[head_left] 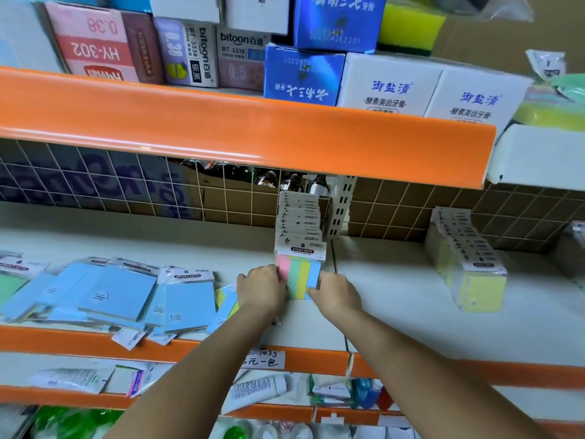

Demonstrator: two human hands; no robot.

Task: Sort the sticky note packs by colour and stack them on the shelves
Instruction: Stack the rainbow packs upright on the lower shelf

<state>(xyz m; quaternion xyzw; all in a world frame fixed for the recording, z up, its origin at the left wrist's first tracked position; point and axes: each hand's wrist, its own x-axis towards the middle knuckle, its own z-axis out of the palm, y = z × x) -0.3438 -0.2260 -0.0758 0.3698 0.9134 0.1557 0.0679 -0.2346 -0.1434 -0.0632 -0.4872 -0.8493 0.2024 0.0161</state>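
Note:
A row of multicolour sticky note packs [300, 236] stands on edge in the middle of the white shelf [380, 305]. Its front pack [300, 274] shows pink, green, yellow and blue strips. My left hand [261, 288] holds that pack's left edge and my right hand [337, 293] holds its right edge and lower corner. A loose heap of blue packs [120, 293] lies on the left of the shelf, with another multicolour pack [229, 304] beside my left hand. A row of yellow packs [471, 261] stands on the right.
An orange shelf lip [221, 128] overhangs above, carrying pen and toothpaste boxes [389, 87]. A wire grid back panel [126, 191] closes the shelf behind. A green pack [9, 286] lies at the far left. Tubes and small goods [256, 391] lie on the lower shelves.

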